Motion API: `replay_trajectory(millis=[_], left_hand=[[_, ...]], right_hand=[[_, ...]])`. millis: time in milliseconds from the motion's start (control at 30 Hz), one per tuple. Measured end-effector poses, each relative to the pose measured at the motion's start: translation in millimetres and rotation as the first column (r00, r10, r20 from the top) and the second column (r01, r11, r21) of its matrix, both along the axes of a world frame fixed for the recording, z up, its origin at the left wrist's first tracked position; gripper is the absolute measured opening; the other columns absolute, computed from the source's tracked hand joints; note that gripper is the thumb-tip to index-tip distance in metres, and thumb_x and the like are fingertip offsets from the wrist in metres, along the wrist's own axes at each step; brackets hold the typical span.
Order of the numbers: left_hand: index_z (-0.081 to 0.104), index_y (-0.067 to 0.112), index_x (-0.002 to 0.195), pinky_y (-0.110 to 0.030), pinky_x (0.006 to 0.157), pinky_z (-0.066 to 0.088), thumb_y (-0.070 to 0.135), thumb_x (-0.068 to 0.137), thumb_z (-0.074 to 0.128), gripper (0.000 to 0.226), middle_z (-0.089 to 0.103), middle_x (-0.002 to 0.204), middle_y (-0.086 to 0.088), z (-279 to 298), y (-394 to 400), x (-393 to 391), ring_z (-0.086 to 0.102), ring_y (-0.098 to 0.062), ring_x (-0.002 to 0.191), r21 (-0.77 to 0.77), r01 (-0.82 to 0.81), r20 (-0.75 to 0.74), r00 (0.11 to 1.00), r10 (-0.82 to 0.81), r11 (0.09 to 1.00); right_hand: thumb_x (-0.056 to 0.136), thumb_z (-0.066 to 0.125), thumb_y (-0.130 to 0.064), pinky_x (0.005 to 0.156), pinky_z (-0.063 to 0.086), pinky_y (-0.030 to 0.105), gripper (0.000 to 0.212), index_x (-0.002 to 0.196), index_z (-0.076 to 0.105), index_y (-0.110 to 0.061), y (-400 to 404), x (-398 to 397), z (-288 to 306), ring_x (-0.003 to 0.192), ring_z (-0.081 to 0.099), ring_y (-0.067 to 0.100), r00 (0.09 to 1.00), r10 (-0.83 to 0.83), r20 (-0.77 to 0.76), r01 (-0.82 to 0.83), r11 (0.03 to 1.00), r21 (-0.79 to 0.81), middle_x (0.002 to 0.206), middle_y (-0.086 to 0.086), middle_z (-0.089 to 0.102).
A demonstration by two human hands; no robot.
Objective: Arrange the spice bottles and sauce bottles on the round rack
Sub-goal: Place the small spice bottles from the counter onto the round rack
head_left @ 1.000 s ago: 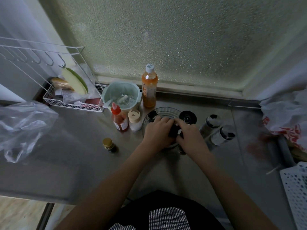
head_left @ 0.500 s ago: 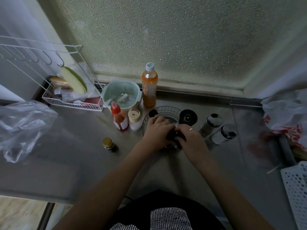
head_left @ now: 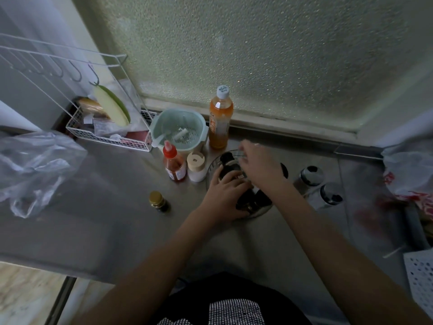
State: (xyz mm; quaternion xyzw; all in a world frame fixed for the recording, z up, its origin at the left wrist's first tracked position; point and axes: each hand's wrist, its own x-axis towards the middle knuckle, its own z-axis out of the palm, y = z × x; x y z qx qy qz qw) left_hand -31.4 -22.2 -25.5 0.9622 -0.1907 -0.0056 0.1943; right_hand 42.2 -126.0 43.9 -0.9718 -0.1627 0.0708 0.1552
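The clear round rack (head_left: pixel 211 168) stands mid-counter with dark bottles in it, one black-capped (head_left: pixel 227 159) at the back. My left hand (head_left: pixel 222 198) curls around a dark bottle (head_left: pixel 249 200) at the rack's front. My right hand (head_left: pixel 260 166) reaches over the rack's back rim, fingers apart and blurred. Left of the rack stand a red sauce bottle (head_left: pixel 173 165) and a white spice jar (head_left: pixel 196 167), and behind it an orange bottle (head_left: pixel 220 118). A small gold-lidded bottle (head_left: pixel 158 202) stands apart. Two steel-capped shakers (head_left: pixel 309 178) (head_left: pixel 330 196) are on the right.
A pale green colander bowl (head_left: pixel 180 132) and a white wire shelf (head_left: pixel 105 136) sit at the back left. Plastic bags lie at the far left (head_left: pixel 35 167) and far right (head_left: pixel 410 170). A white perforated basket (head_left: pixel 421 275) is at the right edge. A frosted window closes off the back.
My right hand has let go of the dark bottle and moved back over the rack's far rim. My left hand has stayed on the bottle at the rack's front.
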Motion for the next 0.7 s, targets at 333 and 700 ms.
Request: replay_trajectory(millis=[333, 700], left_hand=[[0.059, 0.027, 0.120, -0.045, 0.115, 0.002, 0.033, 0.074, 0.066, 0.047, 0.066, 0.120, 0.002, 9, 6, 11, 0.039, -0.021, 0.131, -0.034, 0.001, -0.109, 0.994, -0.005, 0.999], [0.058, 0.025, 0.121, -0.048, 0.118, 0.005, 0.040, 0.071, 0.067, 0.053, 0.065, 0.121, 0.004, 7, 7, 12, 0.037, -0.017, 0.131, -0.063, -0.005, -0.123, 0.992, -0.003, 0.998]], right_hand=[[0.093, 0.048, -0.022, 0.082, 0.047, 0.039, 0.024, 0.104, 0.060, -0.005, 37, 51, -61, 0.089, 0.056, 0.030, 0.824, -0.200, -0.530, 0.091, 0.970, -0.225, 0.106, 0.016, 0.063], [0.080, 0.060, -0.007, 0.073, 0.053, 0.040, 0.020, 0.098, 0.056, -0.014, 19, 39, -24, 0.088, 0.058, 0.027, 0.924, -0.127, -0.360, 0.145, 0.989, 0.022, 0.097, 0.009, 0.061]])
